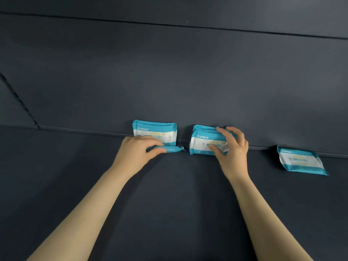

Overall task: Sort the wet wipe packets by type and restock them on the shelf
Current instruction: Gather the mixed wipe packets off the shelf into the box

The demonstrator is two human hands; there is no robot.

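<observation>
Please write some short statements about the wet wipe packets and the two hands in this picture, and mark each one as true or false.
1. The left hand holds a flat packet just in front of the left stack. True.
2. The right hand is empty. False: its fingers and thumb grip the middle stack.
3. A single packet sits at the far right, and neither hand touches it. True.
4. The packets are red and black. False: they are teal and white.
5. The left stack stands far from the back wall. False: it stands right against it.
</observation>
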